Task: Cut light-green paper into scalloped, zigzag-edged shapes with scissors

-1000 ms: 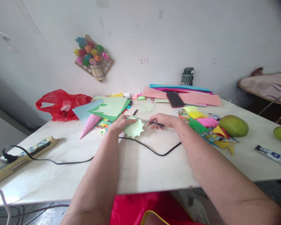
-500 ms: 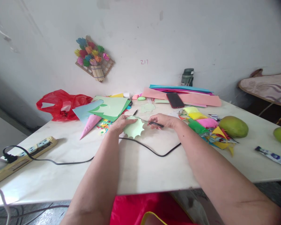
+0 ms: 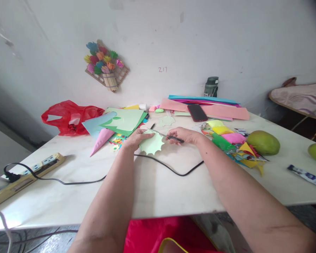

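Pale green paper (image 3: 153,145) with a scalloped edge met the scissors (image 3: 176,139) above the counter (image 3: 168,193).
The left hand (image 3: 137,139) gripped the paper's left side, thumb on top, while the right hand (image 3: 183,135) was closed around the black handles, the blades reaching across the far edge; whether they were parted could not be told. A neat cut seemed to call for a firm but uncreased hold, fingertips clear of the blade line, short snips, and the paper turned into the scissors rather than the wrist twisted. The black cord (image 3: 173,170) ran on the near side, best left clear of the work. A pen (image 3: 153,126) lay just beyond, the pink cone (image 3: 102,140) to the left, and the phone (image 3: 197,113) farther back to the right.
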`<state>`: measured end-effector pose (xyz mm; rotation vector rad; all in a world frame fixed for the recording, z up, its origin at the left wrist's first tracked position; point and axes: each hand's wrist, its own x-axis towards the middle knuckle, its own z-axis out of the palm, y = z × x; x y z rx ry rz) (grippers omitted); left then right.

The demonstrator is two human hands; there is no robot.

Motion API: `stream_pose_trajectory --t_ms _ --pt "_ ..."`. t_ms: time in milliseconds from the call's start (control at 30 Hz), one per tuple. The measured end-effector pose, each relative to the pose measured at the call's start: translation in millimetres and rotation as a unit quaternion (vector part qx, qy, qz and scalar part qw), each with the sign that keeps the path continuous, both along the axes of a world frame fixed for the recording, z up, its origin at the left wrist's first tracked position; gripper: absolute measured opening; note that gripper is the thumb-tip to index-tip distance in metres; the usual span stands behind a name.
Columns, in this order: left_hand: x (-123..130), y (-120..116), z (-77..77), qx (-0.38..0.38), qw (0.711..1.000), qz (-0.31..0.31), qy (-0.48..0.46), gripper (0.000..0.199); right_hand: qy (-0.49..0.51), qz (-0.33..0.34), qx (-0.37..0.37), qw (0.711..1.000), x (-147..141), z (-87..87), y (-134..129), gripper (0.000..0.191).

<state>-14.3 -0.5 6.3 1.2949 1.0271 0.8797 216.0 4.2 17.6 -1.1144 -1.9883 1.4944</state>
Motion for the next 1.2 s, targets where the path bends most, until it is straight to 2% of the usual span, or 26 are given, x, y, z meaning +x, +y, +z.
stream_pose_trajectory --t_ms 367,833,1200 --pt "1.4 -2.0 1.5 -0.002 1.000 -0.001 -0.010 0.029 0.021 -0.010 -0.012 1.000 -3.2 0.9 -0.9 0.014" --pt "1.8 -1.7 1.2 -0.011 1.000 0.002 -0.017 0.030 0.021 0.021 0.011 1.000 1.6 -8.2 8.8 0.020" --pt "3.0 -4.5 3.0 -0.007 0.999 -0.014 -0.038 0.028 0.032 0.013 -0.013 0.999 -0.4 -4.4 5.8 0.019"
